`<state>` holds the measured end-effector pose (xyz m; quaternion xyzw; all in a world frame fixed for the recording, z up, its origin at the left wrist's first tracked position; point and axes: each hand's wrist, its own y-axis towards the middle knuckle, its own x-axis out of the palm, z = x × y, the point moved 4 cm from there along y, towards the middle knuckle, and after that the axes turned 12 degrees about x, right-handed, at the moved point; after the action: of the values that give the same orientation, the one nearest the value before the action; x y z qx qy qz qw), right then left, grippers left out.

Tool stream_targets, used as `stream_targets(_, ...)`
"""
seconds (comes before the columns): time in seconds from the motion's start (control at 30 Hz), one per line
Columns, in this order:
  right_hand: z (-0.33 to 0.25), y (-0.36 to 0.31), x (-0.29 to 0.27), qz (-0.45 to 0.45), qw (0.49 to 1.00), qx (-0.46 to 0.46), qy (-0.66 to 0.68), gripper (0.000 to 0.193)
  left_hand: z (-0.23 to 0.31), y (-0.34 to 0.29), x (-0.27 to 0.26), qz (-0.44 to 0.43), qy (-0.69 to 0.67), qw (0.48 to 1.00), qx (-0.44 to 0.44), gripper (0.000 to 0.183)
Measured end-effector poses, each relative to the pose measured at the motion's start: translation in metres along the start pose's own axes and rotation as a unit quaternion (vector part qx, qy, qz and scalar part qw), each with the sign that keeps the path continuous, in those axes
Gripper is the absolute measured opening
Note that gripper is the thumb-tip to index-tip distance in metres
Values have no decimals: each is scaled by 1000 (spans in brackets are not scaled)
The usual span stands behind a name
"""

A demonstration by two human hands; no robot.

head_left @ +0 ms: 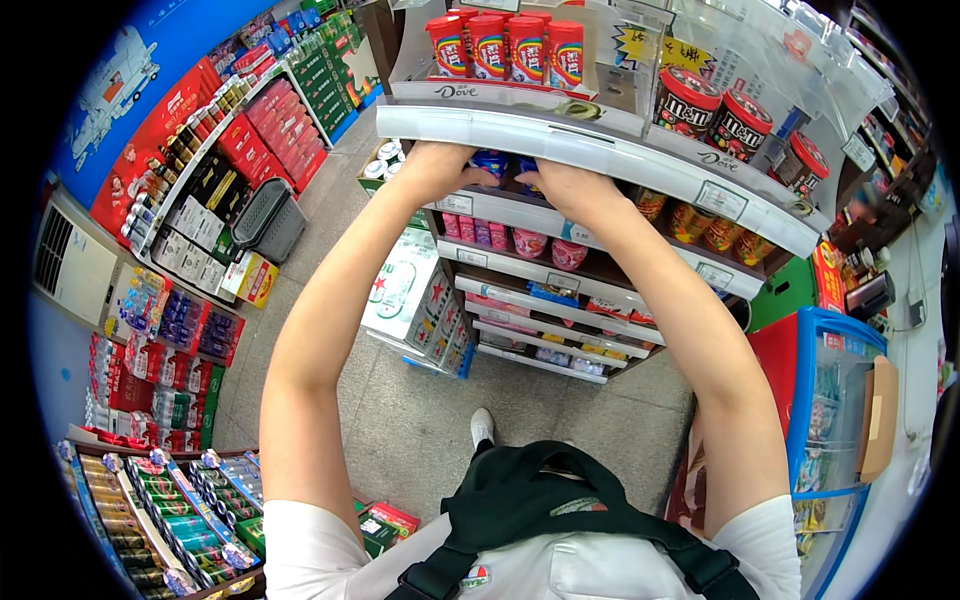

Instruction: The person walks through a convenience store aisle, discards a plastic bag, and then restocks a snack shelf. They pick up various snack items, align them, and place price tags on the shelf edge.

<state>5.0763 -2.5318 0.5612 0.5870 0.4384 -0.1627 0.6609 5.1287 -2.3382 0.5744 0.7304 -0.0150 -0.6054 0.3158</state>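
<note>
**Both hands reaching under the shelf edge**

The tall white tiered display rack [600, 150] is standing in front of the person, and its curved front rail is hiding the fingertips of both hands. The grey tiled floor [400, 420] is leaving open room below the arms. The left hand [437, 168] and the right hand [570, 190] are touching small blue packets [492, 160] on the second shelf; I cannot tell how the fingers are closing.
</note>
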Motion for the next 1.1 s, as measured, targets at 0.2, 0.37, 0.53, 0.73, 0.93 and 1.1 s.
stream_targets(0.2,1,-9,-5,10,1000,4,4,63,6,3,-4,-1,1,1000,11,69)
stream_targets(0.37,0,-12,0,2,999,37,-15,61,11,1,-11,-50,4,998,27,89)
stream_targets(0.53,-13,-11,-8,18,998,55,-23,60,-10,-32,-18,-52,87,994,-37,85)
stream_targets(0.73,-15,-15,-12,28,996,61,-66,58,-18,-36,-5,-48,132,989,-45,72)
stream_targets(0.93,-26,-30,-32,-70,992,100,9,53,14,-35,-27,-72,94,988,-95,77)
stream_targets(1.1,-53,-47,-95,28,993,-21,113,33,65,-48,-74,30,82,995,-38,46)
